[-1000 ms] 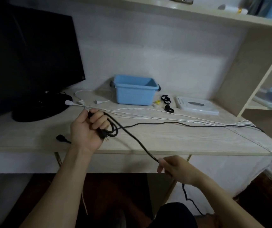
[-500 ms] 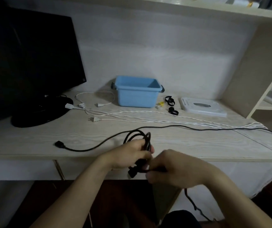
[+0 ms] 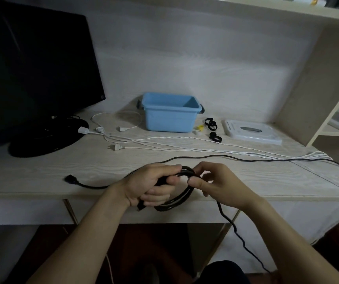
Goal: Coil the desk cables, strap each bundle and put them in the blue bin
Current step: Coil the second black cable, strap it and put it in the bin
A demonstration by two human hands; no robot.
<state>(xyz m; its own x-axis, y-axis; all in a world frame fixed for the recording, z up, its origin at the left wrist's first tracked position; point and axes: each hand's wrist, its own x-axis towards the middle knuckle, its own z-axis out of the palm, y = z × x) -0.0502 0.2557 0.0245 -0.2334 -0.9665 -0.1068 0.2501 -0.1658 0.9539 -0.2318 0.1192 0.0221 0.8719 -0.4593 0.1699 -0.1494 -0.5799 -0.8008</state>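
The coiling step is judged to be in hand: a few loops of the black cable [image 3: 176, 198] are gripped in the left hand [image 3: 150, 186] at the desk's near edge, while the right hand [image 3: 215, 182] pinches the coil's far side. Next, slack must be drawn in — its tail runs left-right across the desk [image 3: 41, 171], plug [image 3: 70, 178] pointing left. The blue bin [image 3: 169, 119] stands far back.

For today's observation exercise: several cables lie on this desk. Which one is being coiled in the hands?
The black cable. The left hand grips its loops and the right hand pinches it; the white cables lie untouched on the desk.
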